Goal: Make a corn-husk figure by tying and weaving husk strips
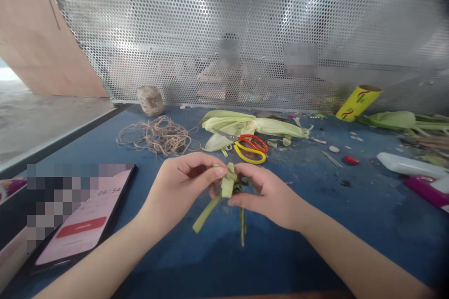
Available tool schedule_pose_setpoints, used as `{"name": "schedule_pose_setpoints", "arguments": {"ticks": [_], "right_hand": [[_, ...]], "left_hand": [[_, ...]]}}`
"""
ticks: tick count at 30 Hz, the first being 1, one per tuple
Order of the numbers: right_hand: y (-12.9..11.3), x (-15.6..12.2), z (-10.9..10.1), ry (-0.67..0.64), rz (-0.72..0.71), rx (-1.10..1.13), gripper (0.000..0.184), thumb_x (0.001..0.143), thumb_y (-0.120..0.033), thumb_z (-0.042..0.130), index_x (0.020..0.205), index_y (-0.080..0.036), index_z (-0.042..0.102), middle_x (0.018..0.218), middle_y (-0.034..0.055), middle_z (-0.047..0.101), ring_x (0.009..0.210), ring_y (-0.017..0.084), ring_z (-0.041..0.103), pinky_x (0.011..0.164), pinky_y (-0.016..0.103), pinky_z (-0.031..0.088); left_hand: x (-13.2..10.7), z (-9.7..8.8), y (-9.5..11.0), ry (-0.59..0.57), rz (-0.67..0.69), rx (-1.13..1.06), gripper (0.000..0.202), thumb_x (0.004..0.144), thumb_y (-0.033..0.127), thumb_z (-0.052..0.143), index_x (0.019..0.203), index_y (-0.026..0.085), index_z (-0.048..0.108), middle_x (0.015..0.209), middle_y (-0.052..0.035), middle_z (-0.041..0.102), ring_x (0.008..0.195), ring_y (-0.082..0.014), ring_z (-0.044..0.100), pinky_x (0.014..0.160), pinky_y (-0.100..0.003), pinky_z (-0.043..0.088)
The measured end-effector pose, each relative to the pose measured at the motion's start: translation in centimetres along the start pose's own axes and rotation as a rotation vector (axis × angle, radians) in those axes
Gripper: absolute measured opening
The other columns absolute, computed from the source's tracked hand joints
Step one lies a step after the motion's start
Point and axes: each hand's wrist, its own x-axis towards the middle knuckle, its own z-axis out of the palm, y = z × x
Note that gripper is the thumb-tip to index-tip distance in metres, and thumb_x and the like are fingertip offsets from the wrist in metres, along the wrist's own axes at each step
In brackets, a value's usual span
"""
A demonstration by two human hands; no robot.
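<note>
Between my two hands is a small bundle of folded green corn husk strips, with one flat strip hanging down to the left and thin stem-like ends below. My left hand is closed, pinching the top of the bundle between thumb and fingers. From the other side my right hand grips the bundle with thumb and fingers; its fingertips are partly hidden behind it. Just beyond my hands lie scissors with one red and one yellow handle, their blades resting on pale green corn husks.
A tangle of brown twine lies at the back left, near a rough pale block. A phone is propped at left. To the right are a yellow tube, a white-and-purple glue gun-like object and more husks. A perforated metal panel stands behind.
</note>
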Motion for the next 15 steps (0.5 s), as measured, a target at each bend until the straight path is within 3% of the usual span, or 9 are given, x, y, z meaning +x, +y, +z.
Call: {"name": "schedule_pose_setpoints", "arguments": {"ticks": [5, 8, 11, 15], "right_hand": [[0.0, -0.1, 0.6, 0.255, -0.012, -0.534, 0.015, 0.076, -0.031, 0.063, 0.082, -0.021, 0.054, 0.084, 0.0018, 0.059, 0.086, 0.02, 0.049, 0.079, 0.037, 0.031], [0.1, 0.0, 0.9, 0.301, -0.061, -0.673, 0.013, 0.079, -0.031, 0.06, 0.079, -0.02, 0.053, 0.083, 0.0031, 0.061, 0.089, 0.021, 0.046, 0.08, 0.038, 0.03], [0.0, 0.1, 0.2, 0.237, -0.081, -0.69, 0.017, 0.079, -0.035, 0.059, 0.085, -0.02, 0.055, 0.088, 0.0047, 0.062, 0.095, 0.023, 0.045, 0.083, 0.039, 0.031], [-0.1, -0.3, -3.7, 0.022, -0.015, -0.68, 0.029, 0.082, -0.044, 0.052, 0.104, -0.025, 0.056, 0.11, 0.0044, 0.059, 0.109, 0.022, 0.044, 0.094, 0.041, 0.026]], "left_hand": [[0.2, 0.1, -0.5, 0.061, 0.003, 0.016, 0.004, 0.066, 0.018, 0.067, 0.065, 0.014, 0.067, 0.058, 0.0015, 0.065, 0.045, -0.007, 0.054, 0.045, -0.016, 0.047], [0.4, 0.2, -0.7, 0.113, -0.002, 0.044, 0.004, 0.065, 0.018, 0.069, 0.063, 0.015, 0.067, 0.059, 0.0017, 0.066, 0.045, -0.0072, 0.055, 0.045, -0.016, 0.048], [0.5, 0.2, -0.8, 0.138, -0.002, 0.102, 0.004, 0.064, 0.018, 0.069, 0.062, 0.016, 0.067, 0.054, 0.0028, 0.064, 0.045, -0.0073, 0.055, 0.045, -0.015, 0.047], [0.9, -0.1, -0.8, 0.195, 0.017, 0.211, 0.005, 0.066, 0.021, 0.067, 0.065, 0.016, 0.067, 0.049, 0.0044, 0.06, 0.039, -0.0061, 0.05, 0.043, -0.016, 0.044]]}}
